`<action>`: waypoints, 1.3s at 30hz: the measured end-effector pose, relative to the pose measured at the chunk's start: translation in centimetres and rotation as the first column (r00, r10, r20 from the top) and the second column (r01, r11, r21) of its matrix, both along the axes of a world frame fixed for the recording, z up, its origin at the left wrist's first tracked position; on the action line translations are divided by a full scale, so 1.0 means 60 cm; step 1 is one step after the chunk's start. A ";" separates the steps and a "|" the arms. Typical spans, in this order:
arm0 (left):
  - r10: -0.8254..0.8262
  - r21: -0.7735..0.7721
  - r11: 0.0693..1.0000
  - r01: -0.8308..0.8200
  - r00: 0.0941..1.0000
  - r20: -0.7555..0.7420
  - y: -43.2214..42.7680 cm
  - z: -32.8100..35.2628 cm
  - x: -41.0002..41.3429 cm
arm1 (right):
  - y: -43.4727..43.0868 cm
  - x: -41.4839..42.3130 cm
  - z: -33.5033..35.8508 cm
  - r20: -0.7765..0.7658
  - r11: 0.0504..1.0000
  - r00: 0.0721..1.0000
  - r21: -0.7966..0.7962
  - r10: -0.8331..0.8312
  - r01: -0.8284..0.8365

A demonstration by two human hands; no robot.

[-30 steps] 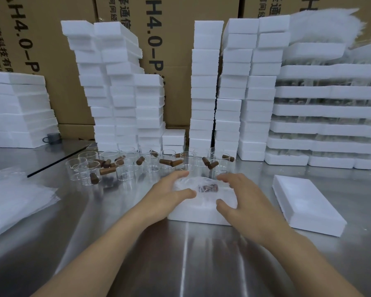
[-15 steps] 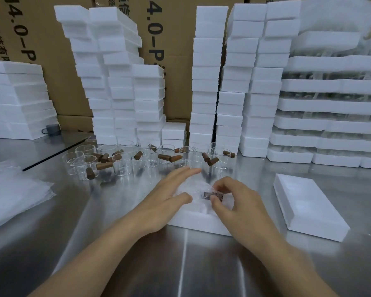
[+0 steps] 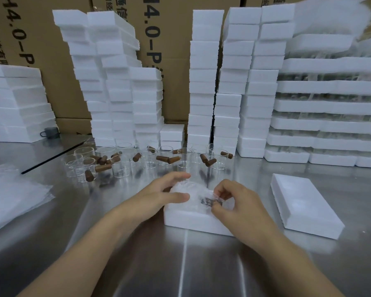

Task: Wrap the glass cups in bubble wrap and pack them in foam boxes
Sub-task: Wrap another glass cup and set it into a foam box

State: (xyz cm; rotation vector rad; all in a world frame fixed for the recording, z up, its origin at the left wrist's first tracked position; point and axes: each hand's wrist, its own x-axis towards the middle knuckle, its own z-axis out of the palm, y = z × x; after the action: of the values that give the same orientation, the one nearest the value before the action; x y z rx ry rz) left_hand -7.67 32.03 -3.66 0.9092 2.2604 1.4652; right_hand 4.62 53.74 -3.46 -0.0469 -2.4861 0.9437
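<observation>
A bubble-wrapped glass cup [image 3: 193, 192] with a dark brown handle showing through lies in an open white foam box [image 3: 189, 219] at the table's middle. My left hand [image 3: 159, 196] rests on the bundle's left side with fingers nearly straight. My right hand [image 3: 236, 202] pinches the wrap around the handle at the bundle's right end. A foam lid [image 3: 304, 205] lies flat to the right of the box. Several bare glass cups [image 3: 124, 166] with brown wooden handles stand in a row behind the box.
Tall stacks of white foam boxes [image 3: 204, 82] line the back in front of cardboard cartons [image 3: 169, 39]. Loose bubble wrap sheets [image 3: 11, 196] lie at the left. Lower foam stacks [image 3: 13, 103] stand at the far left. The steel table [image 3: 180, 264] stretches toward me.
My right hand has closed from spread fingers into a pinch on the wrap at the handle. My left hand has stayed on the bundle's left side. The camera has moved closer.
</observation>
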 end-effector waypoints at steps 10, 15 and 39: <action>-0.033 -0.021 0.999 0.033 0.999 -0.038 0.012 -0.005 0.006 | 0.036 -0.001 0.015 -0.099 0.944 0.948 0.110 -0.302 0.312; -0.044 -0.082 0.996 0.026 0.974 -0.223 0.018 -0.021 0.016 | 0.083 0.010 0.009 -0.002 0.738 0.768 0.275 -0.641 0.616; 0.275 0.593 0.753 -0.284 0.955 0.108 0.020 0.052 0.032 | -0.026 0.015 0.050 -0.637 0.936 0.764 0.199 -0.102 0.291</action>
State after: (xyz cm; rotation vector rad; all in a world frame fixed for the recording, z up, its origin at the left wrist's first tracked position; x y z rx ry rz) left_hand -5.75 33.22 -0.53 0.7137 1.9888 2.4103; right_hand 5.55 52.16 -0.48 0.0830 -1.9173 0.3989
